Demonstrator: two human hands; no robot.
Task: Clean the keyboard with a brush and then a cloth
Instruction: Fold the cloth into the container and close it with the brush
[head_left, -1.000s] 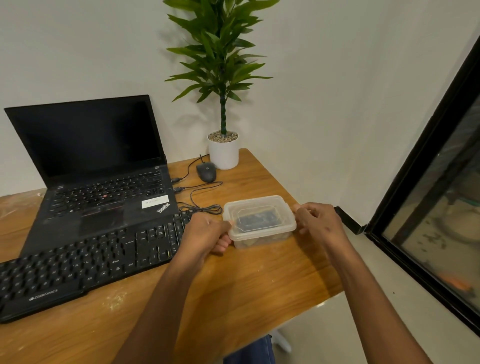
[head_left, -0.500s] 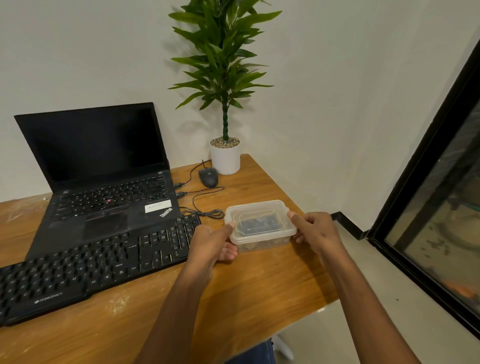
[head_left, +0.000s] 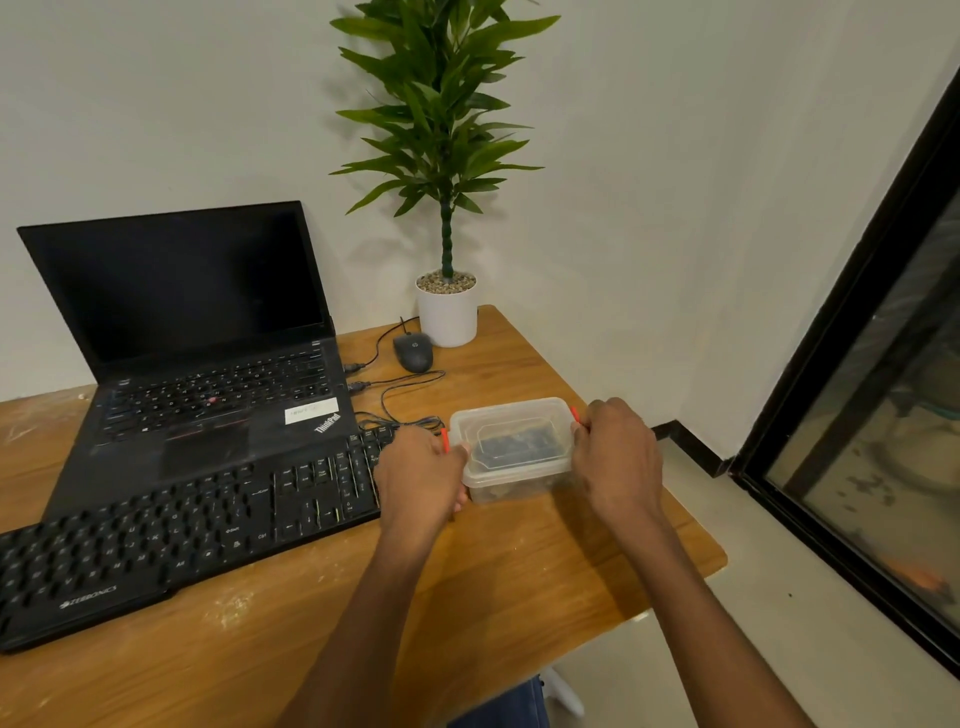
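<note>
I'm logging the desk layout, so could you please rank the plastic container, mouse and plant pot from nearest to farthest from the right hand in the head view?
1. Plastic container: touched by the right hand, on its left.
2. Mouse: farther back-left.
3. Plant pot: at the wall, just behind the mouse.

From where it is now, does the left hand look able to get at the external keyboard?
Probably yes. The left hand grips the lidded plastic container right beside the keyboard's right end, with nothing lying between them; it would only need to let go first.
</note>
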